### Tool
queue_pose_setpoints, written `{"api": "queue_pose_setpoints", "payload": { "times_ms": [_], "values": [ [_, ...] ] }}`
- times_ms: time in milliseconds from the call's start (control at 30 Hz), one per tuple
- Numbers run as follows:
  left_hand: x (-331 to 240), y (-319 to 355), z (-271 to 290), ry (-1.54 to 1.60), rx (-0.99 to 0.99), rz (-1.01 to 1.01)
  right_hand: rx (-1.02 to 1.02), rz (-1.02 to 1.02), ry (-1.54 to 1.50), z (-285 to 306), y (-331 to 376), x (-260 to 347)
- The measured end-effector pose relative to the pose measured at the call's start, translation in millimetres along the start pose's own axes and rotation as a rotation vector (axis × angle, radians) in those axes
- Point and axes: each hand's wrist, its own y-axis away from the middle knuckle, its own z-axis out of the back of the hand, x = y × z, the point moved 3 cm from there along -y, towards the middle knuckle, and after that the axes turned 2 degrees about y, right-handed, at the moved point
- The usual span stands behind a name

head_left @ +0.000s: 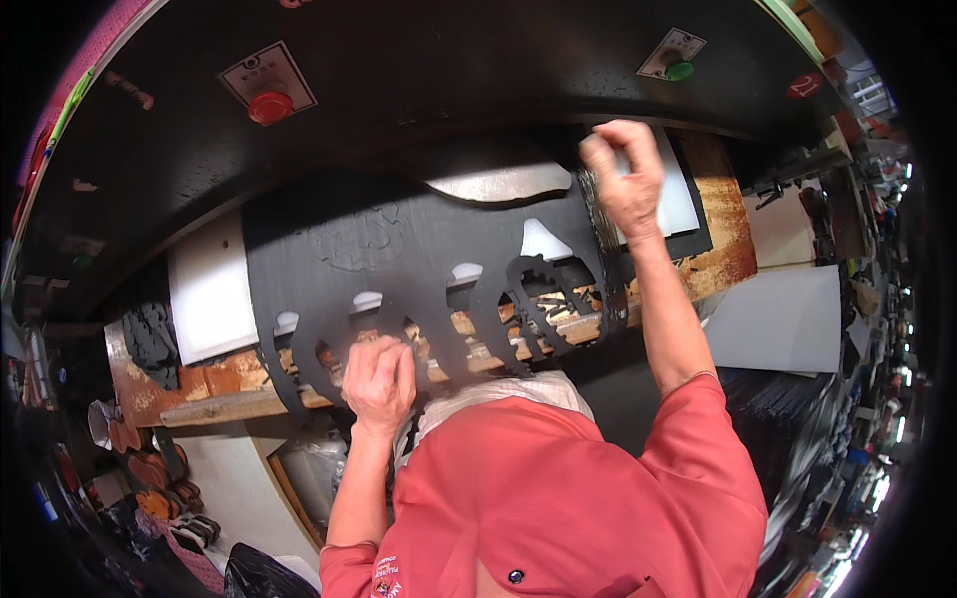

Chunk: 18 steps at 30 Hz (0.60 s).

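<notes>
Carries two printed plates (257, 74) on the black panel (449, 70), plus a numbered red disc (803, 87) near its right edge. Bears shirt lettering (388, 572).

A black machine panel (459, 60) is spanning the top of the frame. A red button (270, 107) is jutting out at upper left; a green button (679, 71) and a round red sticker (803, 86) are showing at upper right. At right, a pale sheet (783, 319) is lying above dark stacked material (763, 419). A black plastic bag (257, 573) is slumping at lower left, and lights (882, 488) are glowing along the right edge.
</notes>
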Motion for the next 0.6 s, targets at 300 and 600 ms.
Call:
{"api": "queue_pose_setpoints", "payload": {
  "times_ms": [300,600],
  "values": [
    [-3,1,-3,-0.018,-0.064,0.010,-0.046,-0.008,0.186,65,-13,20],
    [-9,-5,-2,-0.010,-0.124,0.024,0.132,-0.414,0.168,53,134,26]
  ]
}}
